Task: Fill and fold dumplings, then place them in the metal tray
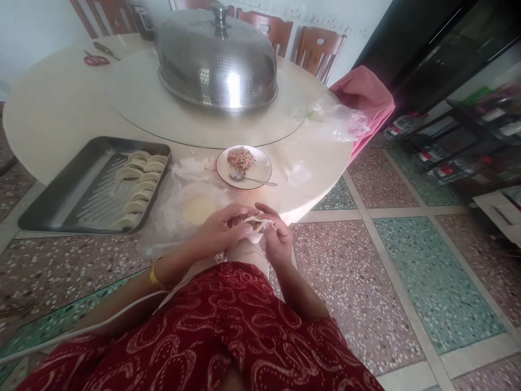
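Bare forearms, yellow band [153, 276] on the left wrist, dark red garment [228, 336] with pale swirling pattern over the lap, thin white cord [93, 325], possibly a cable

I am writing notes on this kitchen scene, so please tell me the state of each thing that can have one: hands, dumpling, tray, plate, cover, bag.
Left hand: closed on the dumpling.
Right hand: pinching the dumpling edge.
Dumpling: half folded, held between both hands.
Metal tray: partly filled with a row of finished dumplings.
Plate: holds some filling and a spoon.
Domed metal cover: set down on the turntable.
Plastic bag: crumpled, lying by the table edge.
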Available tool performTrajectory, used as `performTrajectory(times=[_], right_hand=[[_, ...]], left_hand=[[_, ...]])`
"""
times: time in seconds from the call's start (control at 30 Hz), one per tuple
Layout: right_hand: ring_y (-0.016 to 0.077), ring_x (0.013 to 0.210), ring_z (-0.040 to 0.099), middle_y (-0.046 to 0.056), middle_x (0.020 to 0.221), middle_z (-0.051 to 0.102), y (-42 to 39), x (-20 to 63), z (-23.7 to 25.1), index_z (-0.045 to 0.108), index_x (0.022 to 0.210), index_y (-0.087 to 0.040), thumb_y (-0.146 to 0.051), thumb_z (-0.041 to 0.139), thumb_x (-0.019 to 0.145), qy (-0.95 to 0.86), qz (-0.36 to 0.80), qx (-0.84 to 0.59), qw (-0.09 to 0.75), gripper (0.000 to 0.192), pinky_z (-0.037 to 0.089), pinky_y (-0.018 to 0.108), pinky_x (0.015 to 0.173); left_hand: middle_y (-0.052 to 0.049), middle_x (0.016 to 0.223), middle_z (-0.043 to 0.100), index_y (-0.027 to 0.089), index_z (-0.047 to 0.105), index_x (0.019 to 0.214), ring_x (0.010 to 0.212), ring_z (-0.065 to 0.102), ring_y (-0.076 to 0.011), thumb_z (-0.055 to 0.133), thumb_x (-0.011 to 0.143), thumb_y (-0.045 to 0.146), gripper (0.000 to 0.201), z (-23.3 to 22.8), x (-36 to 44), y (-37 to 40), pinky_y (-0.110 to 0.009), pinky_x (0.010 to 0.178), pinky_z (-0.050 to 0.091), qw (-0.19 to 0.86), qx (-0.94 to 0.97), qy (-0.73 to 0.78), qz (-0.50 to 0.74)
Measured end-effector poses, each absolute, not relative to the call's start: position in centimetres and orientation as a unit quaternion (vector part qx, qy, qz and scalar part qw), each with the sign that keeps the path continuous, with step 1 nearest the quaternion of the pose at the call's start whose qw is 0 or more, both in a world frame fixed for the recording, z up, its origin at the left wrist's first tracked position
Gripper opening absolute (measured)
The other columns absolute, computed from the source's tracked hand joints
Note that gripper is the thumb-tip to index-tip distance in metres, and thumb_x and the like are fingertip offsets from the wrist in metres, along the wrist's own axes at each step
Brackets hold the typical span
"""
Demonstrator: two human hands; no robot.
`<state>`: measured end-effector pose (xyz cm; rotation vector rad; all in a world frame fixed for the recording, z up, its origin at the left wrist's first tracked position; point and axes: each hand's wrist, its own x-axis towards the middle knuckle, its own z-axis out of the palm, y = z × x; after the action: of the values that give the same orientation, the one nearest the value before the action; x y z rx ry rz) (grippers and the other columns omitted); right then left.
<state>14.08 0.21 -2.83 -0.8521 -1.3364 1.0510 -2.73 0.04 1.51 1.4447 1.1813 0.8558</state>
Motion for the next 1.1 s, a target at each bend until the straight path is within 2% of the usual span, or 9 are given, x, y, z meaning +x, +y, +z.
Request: performTrajectory(times=[0.13,0.2,0.4,0.67,0.73,0.8,0.9,1.0,1.1], right_hand=[[0.0123,0.059,0.069,-0.002,0.075,0.074,0.1,13.8,-3.3,0.072,0.09,-0.025,-0.042,0.066,0.087,-0.462,0.572,-0.388,0.556,0.019,0.059,0.025,0.056],[0.0103,0.052,0.065,-0.003,0.071,0.072,0.1,13.5,-3.3,0.071,0.091,-0.024,-0.045,0.069,0.084,-0.431,0.602,-0.393,0.546,0.022,0.058,0.024,0.053],[0.0087,0.069,0.067,0.0,0.111,0.072,0.3,12.9,-3.1,0.071,0.095,-0.026,-0.039,0.069,0.084,-0.424,0.611,-0.392,0.542,0.017,0.061,0.023,0.059],[0.0101,0.076,0.068,0.006,0.129,0.062,0.0,12.8,-2.5,0.064,0.096,-0.026,-0.026,0.057,0.09,-0.595,0.452,-0.403,0.529,0.01,0.058,0.024,0.055],[0.0164,0.093,0.07,0.007,0.121,0.065,0.0,12.9,-2.2,0.062,0.092,-0.025,-0.022,0.055,0.09,-0.642,0.403,-0.395,0.519,0.008,0.059,0.027,0.059],[0.0228,0.116,0.065,0.005,0.1,0.07,0.2,13.0,-1.8,0.06,0.089,-0.024,-0.018,0.053,0.09,-0.687,0.356,-0.375,0.511,0.009,0.061,0.034,0.072],[0.0238,0.126,0.059,0.002,0.08,0.068,0.4,13.0,-1.6,0.058,0.088,-0.025,-0.016,0.053,0.091,-0.719,0.326,-0.35,0.504,0.01,0.059,0.043,0.089],[0.0232,0.122,0.061,0.007,0.106,0.068,0.4,13.0,-1.8,0.057,0.094,-0.024,-0.019,0.056,0.091,-0.696,0.363,-0.357,0.506,0.007,0.061,0.038,0.081],[0.0211,0.115,0.065,0.01,0.133,0.058,0.3,13.1,-2.1,0.056,0.103,-0.025,-0.022,0.059,0.09,-0.671,0.405,-0.371,0.497,0.014,0.062,0.032,0.073]], left_hand=[[-0.005,0.09,0.07,0.018,0.071,0.093,0.084,0.062,-0.019,0.061,0.083,0.044,0.029,1.4,-3.2,-0.1,-0.03,0.075,0.048,0.492,0.588,0.519,0.377],[-0.004,0.087,0.07,0.018,0.071,0.089,0.078,0.061,-0.0172,0.062,0.081,0.041,0.026,1.3,-3.1,-0.1,-0.028,0.071,0.047,0.472,0.583,0.537,0.386],[-0.003,0.08,0.066,0.017,0.068,0.08,0.07,0.056,-0.0135,0.062,0.082,0.037,0.021,1.3,-3.0,-0.1,-0.026,0.065,0.044,0.417,0.603,0.53,0.426],[-0.003,0.082,0.064,0.018,0.065,0.08,0.073,0.056,-0.014,0.057,0.086,0.035,0.019,1.5,-3.3,0.1,-0.026,0.067,0.044,0.415,0.621,0.517,0.418],[-0.003,0.08,0.063,0.018,0.064,0.079,0.074,0.056,-0.0143,0.055,0.087,0.033,0.019,1.6,-3.2,0.1,-0.027,0.068,0.044,0.425,0.615,0.518,0.415],[-0.002,0.078,0.062,0.018,0.062,0.079,0.073,0.056,-0.0141,0.053,0.087,0.031,0.018,1.6,-3.2,0.1,-0.027,0.068,0.044,0.435,0.611,0.515,0.414],[-0.001,0.077,0.061,0.018,0.061,0.077,0.071,0.054,-0.0132,0.052,0.086,0.029,0.017,1.6,-3.1,0.1,-0.026,0.066,0.043,0.433,0.612,0.517,0.413],[-0.001,0.078,0.061,0.018,0.061,0.078,0.07,0.053,-0.0127,0.053,0.085,0.027,0.014,1.5,-3.1,0.1,-0.025,0.066,0.043,0.411,0.624,0.518,0.415],[-0.002,0.081,0.062,0.018,0.062,0.08,0.073,0.056,-0.0137,0.054,0.086,0.029,0.015,1.5,-3.3,0.2,-0.026,0.067,0.043,0.389,0.647,0.513,0.409]])
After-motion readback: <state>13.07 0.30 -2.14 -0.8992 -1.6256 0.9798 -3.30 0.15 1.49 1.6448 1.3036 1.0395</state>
